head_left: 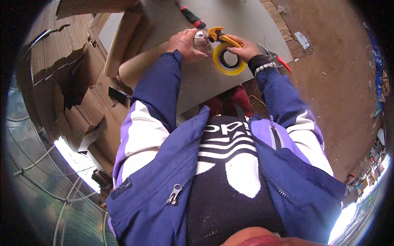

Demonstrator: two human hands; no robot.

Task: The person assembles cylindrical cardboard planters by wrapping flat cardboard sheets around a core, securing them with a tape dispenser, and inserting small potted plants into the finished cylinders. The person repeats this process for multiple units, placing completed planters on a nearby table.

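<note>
A: Left hand [184,42]?
B: Wrapped round a small clear-wrapped bundle [202,41], pressed to the grey surface [246,20].
A: Right hand [243,49]?
B: Clamped on yellow tape dispenser [221,37], yellow tape roll [228,61] just below, touching bundle at 3 o'clock.
A: Around?
B: Red-handled pliers [274,56] at 3, red-black tool [191,16] at 12, cardboard stacks [69,74] at 9.

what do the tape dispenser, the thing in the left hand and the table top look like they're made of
The tape dispenser looks like glossy orange-yellow moulded plastic, carrying a yellow tape roll with a shiny film face. The wrapped item under the left hand seems covered in clear plastic film, judging by its glints; the contents are unclear. The table top looks like a matte grey board, possibly cardboard or fibreboard.
</note>
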